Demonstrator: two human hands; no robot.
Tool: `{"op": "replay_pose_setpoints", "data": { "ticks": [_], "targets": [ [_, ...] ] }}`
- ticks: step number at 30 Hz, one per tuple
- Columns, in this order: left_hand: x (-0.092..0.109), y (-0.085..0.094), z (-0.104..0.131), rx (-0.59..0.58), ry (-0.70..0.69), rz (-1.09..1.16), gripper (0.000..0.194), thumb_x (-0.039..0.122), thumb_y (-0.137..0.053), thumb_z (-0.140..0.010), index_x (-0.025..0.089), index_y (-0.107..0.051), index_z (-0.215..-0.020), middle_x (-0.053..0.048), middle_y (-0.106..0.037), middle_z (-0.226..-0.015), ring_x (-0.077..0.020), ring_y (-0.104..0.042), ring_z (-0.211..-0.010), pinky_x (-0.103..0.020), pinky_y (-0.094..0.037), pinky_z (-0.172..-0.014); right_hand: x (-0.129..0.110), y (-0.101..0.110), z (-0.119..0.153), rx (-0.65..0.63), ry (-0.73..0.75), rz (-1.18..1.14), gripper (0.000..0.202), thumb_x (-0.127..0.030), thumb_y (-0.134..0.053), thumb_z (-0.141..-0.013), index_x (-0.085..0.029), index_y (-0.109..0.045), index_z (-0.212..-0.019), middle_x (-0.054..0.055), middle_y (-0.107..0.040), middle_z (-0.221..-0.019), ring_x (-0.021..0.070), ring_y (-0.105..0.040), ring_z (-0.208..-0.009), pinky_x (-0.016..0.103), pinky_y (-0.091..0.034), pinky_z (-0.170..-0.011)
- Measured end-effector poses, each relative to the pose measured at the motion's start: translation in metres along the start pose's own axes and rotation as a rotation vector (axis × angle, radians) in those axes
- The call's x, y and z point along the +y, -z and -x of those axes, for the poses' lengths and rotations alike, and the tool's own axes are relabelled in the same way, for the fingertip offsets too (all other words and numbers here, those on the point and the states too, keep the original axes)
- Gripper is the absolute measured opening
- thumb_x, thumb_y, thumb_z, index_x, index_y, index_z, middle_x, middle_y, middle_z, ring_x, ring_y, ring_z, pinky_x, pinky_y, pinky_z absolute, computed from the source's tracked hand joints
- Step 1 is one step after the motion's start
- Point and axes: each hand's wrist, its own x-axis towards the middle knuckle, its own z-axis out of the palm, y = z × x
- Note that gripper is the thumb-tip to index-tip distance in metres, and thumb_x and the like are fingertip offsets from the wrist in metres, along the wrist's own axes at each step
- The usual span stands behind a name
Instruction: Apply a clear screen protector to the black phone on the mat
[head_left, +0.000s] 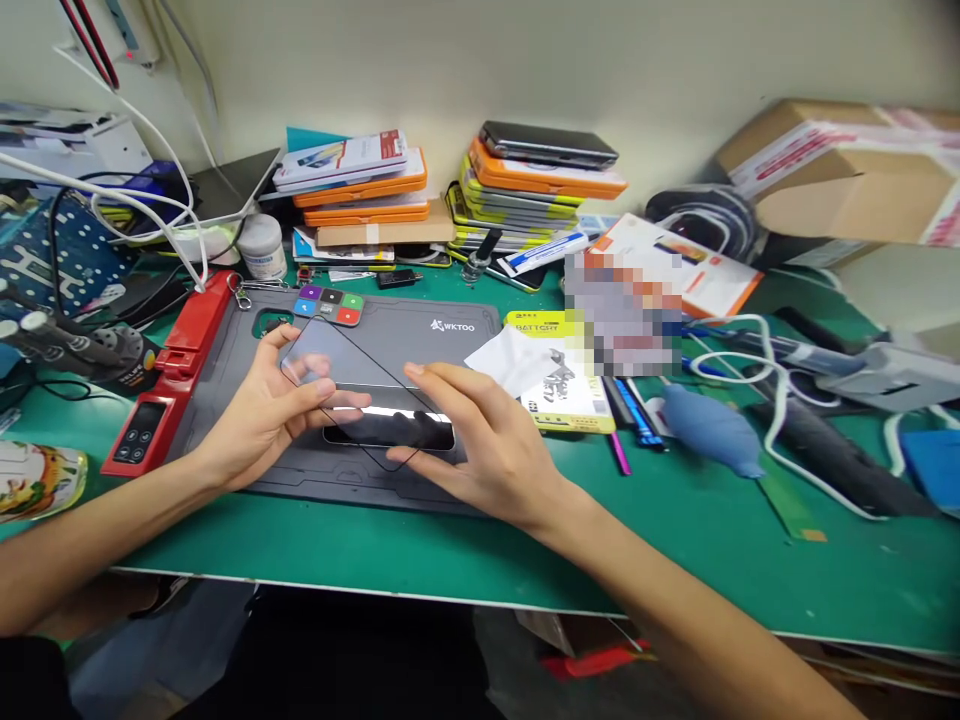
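A clear, black-edged phone screen protector (352,362) is tilted in the air between my two hands. My left hand (274,400) pinches its left end between thumb and fingers. At the opposite end, my right hand (495,435) grips the edges, with the thumb low and the fingers on top. Below the protector, a phone with a dark, glossy screen (390,430) lies on the grey WKTOO work mat (292,475). The protector and my fingers partly cover the phone.
A red tool bar with a keypad (139,435) runs along the mat's left side. Stacked orange boxes (367,190) stand at the back. To the right are a yellow battery box (577,410), a blue air blower (711,428) and looping white cables (780,440).
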Motion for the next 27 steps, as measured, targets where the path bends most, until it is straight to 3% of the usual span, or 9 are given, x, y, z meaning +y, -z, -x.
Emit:
{"op": "replay_pose_setpoints", "data": {
  "ticks": [3, 7, 10, 12, 15, 19, 27],
  "targets": [
    [0.004, 0.003, -0.003, 0.036, -0.035, -0.019, 0.075, 0.020, -0.096, -0.086, 0.034, -0.042, -0.136, 0.010, -0.071, -0.100, -0.0198, -0.086, -0.090, -0.029, -0.071, -0.077, 0.000, 0.001, -0.001, -0.042, 0.031, 0.005, 0.097, -0.032, -0.078, -0.105, -0.023, -0.020, -0.181, 0.017, -0.073, -0.144, 0.0324, -0.074, -0.131, 0.048, -0.068, -0.104],
    [0.012, 0.008, -0.008, 0.080, -0.095, -0.059, 0.088, 0.023, -0.098, -0.083, 0.035, -0.041, -0.148, 0.005, -0.075, -0.108, -0.0091, -0.075, -0.067, -0.018, -0.058, -0.056, 0.005, 0.007, -0.002, -0.086, -0.013, -0.043, 0.091, -0.015, -0.069, -0.106, -0.026, -0.019, -0.182, 0.017, -0.068, -0.156, 0.0314, -0.068, -0.143, 0.051, -0.064, -0.113],
    [0.014, 0.011, -0.009, 0.111, -0.125, -0.097, 0.089, 0.023, -0.097, -0.084, 0.035, -0.040, -0.151, 0.003, -0.076, -0.111, -0.0063, -0.069, -0.063, -0.017, -0.051, -0.051, 0.017, 0.011, -0.003, -0.280, -0.128, -0.120, 0.089, -0.038, -0.075, -0.105, -0.029, -0.027, -0.179, 0.016, -0.061, -0.166, 0.0355, -0.061, -0.152, 0.059, -0.058, -0.121],
    [0.015, 0.012, -0.009, 0.119, -0.128, -0.109, 0.088, 0.023, -0.097, -0.084, 0.035, -0.041, -0.152, 0.002, -0.076, -0.111, -0.0059, -0.068, -0.063, -0.017, -0.050, -0.052, 0.025, 0.012, -0.002, -0.469, -0.197, -0.134, 0.101, -0.059, -0.083, -0.096, -0.024, -0.032, -0.177, 0.020, -0.057, -0.170, 0.0405, -0.058, -0.154, 0.064, -0.055, -0.123],
    [0.014, 0.013, -0.010, 0.110, -0.151, -0.118, 0.090, 0.022, -0.095, -0.085, 0.036, -0.039, -0.155, 0.000, -0.077, -0.114, -0.0061, -0.067, -0.064, -0.019, -0.051, -0.055, 0.029, 0.011, -0.002, -0.613, -0.258, -0.096, 0.099, -0.059, -0.084, -0.095, -0.017, -0.039, -0.173, 0.023, -0.061, -0.164, 0.0425, -0.062, -0.148, 0.066, -0.056, -0.120],
    [0.014, 0.016, -0.012, 0.108, -0.172, -0.124, 0.093, 0.021, -0.095, -0.084, 0.036, -0.038, -0.157, 0.000, -0.077, -0.117, -0.0065, -0.066, -0.065, -0.019, -0.050, -0.055, 0.018, 0.008, -0.002, -0.583, -0.249, -0.072, 0.078, -0.041, -0.073, -0.103, -0.018, -0.043, -0.171, 0.020, -0.070, -0.149, 0.0392, -0.067, -0.134, 0.064, -0.060, -0.111],
    [0.013, 0.019, -0.015, 0.145, -0.144, -0.130, 0.088, 0.022, -0.093, -0.085, 0.035, -0.043, -0.156, 0.000, -0.074, -0.116, -0.0063, -0.066, -0.066, -0.019, -0.051, -0.055, 0.005, -0.002, 0.001, -0.554, -0.158, -0.157, 0.082, -0.042, -0.073, -0.100, -0.021, -0.041, -0.172, 0.021, -0.068, -0.147, 0.0388, -0.067, -0.129, 0.064, -0.062, -0.105]
  ]
}}
